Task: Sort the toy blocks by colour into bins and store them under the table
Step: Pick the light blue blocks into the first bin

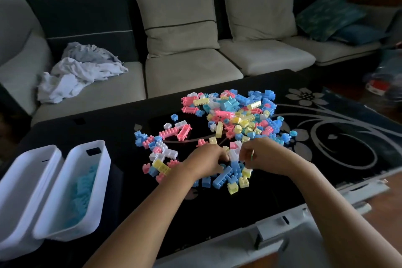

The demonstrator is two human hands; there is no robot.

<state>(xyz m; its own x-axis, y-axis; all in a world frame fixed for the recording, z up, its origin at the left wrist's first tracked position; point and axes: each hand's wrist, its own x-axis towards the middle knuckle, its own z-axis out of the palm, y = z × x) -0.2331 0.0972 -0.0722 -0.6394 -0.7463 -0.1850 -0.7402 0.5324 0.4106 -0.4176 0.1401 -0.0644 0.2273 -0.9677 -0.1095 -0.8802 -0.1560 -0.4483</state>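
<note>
Pastel plastic blocks in pink, blue, yellow and white lie heaped on the black glass table. The main pile is toward the far side, with a looser scatter to its left. In the nearest cluster a long blue block lies flat, its long axis running near-left to far-right. Both hands meet over this cluster. The left hand and right hand are knuckles-up, fingers curled down among the blocks (a white block sits between them). Whether either grips anything cannot be told. Two white bins stand at the table's near-left end, long axes pointing far. The right bin holds blue blocks and the left bin is just beside it. Dark tabletop shows between bins and blocks.
</note>
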